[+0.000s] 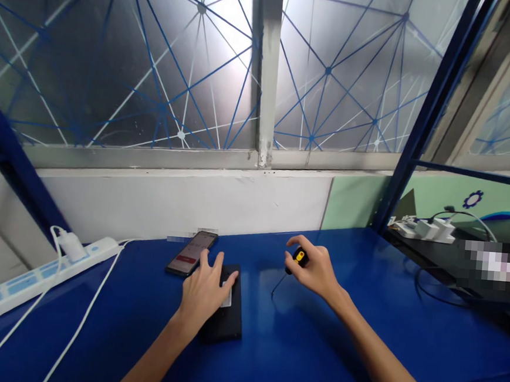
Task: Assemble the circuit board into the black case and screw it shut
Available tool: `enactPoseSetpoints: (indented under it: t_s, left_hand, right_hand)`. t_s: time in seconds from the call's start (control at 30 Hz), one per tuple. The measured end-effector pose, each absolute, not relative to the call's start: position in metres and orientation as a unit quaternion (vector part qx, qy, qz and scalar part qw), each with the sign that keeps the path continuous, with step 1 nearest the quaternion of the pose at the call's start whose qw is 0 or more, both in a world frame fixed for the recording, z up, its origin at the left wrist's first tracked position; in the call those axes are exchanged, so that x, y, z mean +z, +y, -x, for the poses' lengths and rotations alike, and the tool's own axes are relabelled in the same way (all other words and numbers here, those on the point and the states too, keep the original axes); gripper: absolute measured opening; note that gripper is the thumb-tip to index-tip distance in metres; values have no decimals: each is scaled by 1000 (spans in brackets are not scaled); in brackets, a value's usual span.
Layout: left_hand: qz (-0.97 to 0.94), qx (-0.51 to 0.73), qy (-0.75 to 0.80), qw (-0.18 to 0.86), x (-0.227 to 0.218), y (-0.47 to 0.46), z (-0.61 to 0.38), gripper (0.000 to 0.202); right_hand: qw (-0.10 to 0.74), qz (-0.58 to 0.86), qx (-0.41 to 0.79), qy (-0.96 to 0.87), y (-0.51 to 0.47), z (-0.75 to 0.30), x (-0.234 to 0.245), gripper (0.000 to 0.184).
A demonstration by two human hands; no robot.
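My right hand (pixel 314 270) is closed around the black and yellow handle of a screwdriver (pixel 301 256). Its thin shaft slants down and left, with the tip close to the blue table top. On the table, a flat black rectangular object (pixel 225 324) with a pale label lies under my left hand (pixel 203 290). That hand's fingers are spread over the object's upper part and hide much of the label; whether they press on it I cannot tell. Just beyond the left fingertips lies a smartphone (pixel 188 255) with its screen lit.
A white power strip (pixel 45 277) with a plugged-in charger and white cables runs along the left side of the blue table (pixel 403 326). Blue metal posts rise at both sides. At right, another power strip (pixel 432 230) rests on a dark surface. Windows stand behind.
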State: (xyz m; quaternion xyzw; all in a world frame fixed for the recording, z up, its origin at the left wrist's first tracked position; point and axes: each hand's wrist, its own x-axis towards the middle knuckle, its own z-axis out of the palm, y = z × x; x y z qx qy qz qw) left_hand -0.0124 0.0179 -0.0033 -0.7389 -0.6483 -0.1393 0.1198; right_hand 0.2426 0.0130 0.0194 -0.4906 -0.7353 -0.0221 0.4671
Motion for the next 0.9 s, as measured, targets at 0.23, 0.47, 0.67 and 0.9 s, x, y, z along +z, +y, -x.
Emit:
enactPoseSetpoints:
  t_s: [0.23, 0.47, 0.67, 0.9]
  left_hand:
    - [884, -242, -395, 67, -5, 27, 20, 29]
    - [904, -218, -353, -106, -11, 32, 21, 32]
    - [843, -263, -466, -63, -12, 27, 7, 49]
    - [883, -260, -386, -68, 1, 18, 10, 41]
  right_hand:
    - [466, 490, -23, -736, 12, -242, 20, 12]
    - [469, 486, -29, -737, 10, -241, 23, 12]
    - [468, 486, -28, -738, 8, -240, 24, 12]
    - [465, 485, -48, -740, 7, -239, 25, 11]
